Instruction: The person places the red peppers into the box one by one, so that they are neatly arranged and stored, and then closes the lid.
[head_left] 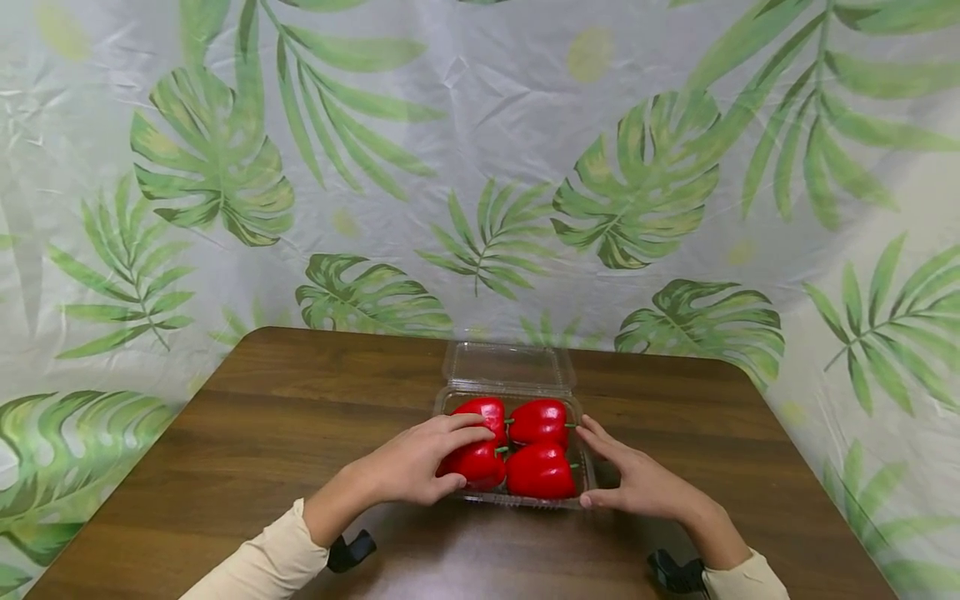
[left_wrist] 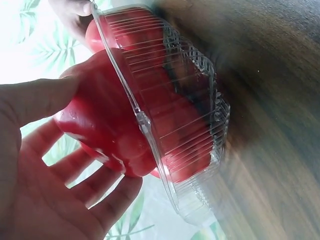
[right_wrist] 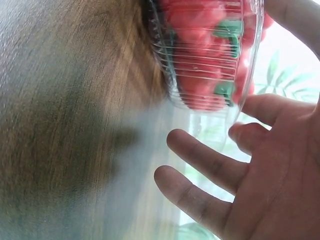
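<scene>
Several glossy red bell peppers with green stems sit in two rows in a clear plastic clamshell container (head_left: 525,502). Its lid (head_left: 510,364) is folded back toward the wall. My left hand (head_left: 420,457) holds the front-left bell pepper (head_left: 480,463), thumb on its near side and fingers over the top. In the left wrist view this bell pepper (left_wrist: 102,107) stands partly above the rim. At the container's right side, my right hand (head_left: 641,482) rests its thumb and index finger against the rim. The other fingers (right_wrist: 205,162) are spread away from it. The back-left bell pepper (head_left: 483,411) is partly hidden by my left fingers.
The container stands on a brown wooden table (head_left: 300,392), near its back edge. Behind hangs a pale cloth (head_left: 510,100) printed with green leaves. Black wrist devices (head_left: 352,551) show below both forearms.
</scene>
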